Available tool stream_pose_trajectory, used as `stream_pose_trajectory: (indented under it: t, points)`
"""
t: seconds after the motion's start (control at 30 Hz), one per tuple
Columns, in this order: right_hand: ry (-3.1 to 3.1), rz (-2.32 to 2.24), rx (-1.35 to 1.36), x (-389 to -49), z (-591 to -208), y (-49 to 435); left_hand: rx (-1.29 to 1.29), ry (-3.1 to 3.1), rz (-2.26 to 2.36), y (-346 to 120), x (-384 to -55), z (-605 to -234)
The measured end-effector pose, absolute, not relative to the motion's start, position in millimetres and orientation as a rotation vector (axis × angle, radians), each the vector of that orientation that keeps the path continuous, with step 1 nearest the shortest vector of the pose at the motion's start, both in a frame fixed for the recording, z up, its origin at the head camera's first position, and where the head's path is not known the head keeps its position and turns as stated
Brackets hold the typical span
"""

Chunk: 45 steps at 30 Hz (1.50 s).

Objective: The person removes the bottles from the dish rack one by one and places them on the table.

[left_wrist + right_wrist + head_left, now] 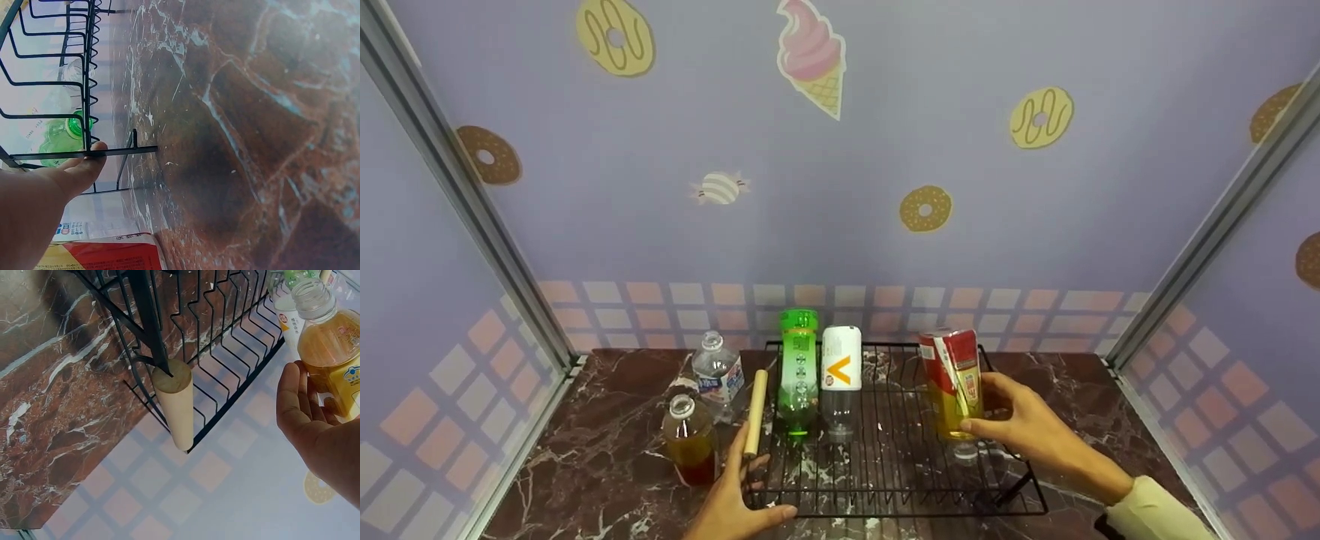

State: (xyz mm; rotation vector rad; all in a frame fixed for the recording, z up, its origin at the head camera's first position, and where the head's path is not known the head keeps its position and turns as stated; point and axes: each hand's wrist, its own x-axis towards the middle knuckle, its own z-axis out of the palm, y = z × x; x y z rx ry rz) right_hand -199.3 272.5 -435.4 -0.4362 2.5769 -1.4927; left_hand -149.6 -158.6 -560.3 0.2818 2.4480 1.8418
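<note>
Red-yellow btl (pixel 952 382) held inverted over R part of wire rack (pixel 915 516), neck down, prob. so it can be stood mouth-down btwn wires; whether wires are touched by it can't be told. Grasped by R hand (pixel 1024 420) from its R side, thumb on near face. L hand (pixel 735 495) placed at rack's near-L corner, by wooden handle (pixel 756 412), thumb stretched out near front rail, presumably to steady the frame; whether wires are gripped or only rested against, can't be told. Green btl (pixel 799 375) & white btl (pixel 841 360) stood upside down side by side in rack's L part, appar. propped by wires. Clear btl (pixel 718 379) & amber btl (pixel 690 442) set upright on marble counter (pixel 585 450), L of rack. Rel. to hands: red-yellow btl in R hand's grasp, well apart from L; rack spread btwn both.
</note>
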Motion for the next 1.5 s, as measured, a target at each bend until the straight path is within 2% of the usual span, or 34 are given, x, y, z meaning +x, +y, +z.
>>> stream_pose_trajectory:
  t: [0.4, 1.5]
  points:
    - [2.539, -1.493, -0.396, -187, -438, 277, 0.316, 2.448, 1.849, -159, -150, -561]
    - [2.507, -1.312, -0.729, -162, -438, 262, 0.3, 2.395, 1.896, -158, -151, -560]
